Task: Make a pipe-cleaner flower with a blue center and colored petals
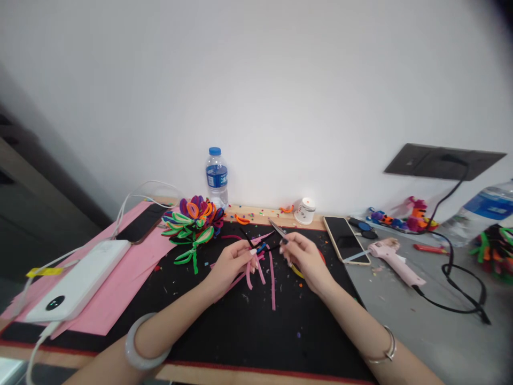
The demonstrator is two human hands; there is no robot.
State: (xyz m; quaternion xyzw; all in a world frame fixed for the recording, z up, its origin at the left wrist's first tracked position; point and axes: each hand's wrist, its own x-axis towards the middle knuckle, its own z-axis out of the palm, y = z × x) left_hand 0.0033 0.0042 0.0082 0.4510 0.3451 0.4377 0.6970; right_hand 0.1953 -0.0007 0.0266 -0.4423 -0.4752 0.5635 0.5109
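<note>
Pink pipe-cleaner strips (256, 270) pinched in left hand (230, 262), centre of black mat (240, 331). Right hand (304, 256), fingers closed on scissors (278, 230), blades toward eleven o'clock. Step: trimming; next cut likely needs steady alignment. Flower bundle (192, 219) at ten o'clock.

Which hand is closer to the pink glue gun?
Right. The right hand is just left of the glue gun; the left hand sits farther left, holding pink strips.

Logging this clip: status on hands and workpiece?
Left hand shut on pink pipe cleaners. Right hand shut on scissors, blades near the stems. Loose pink strip lies on black mat.
</note>
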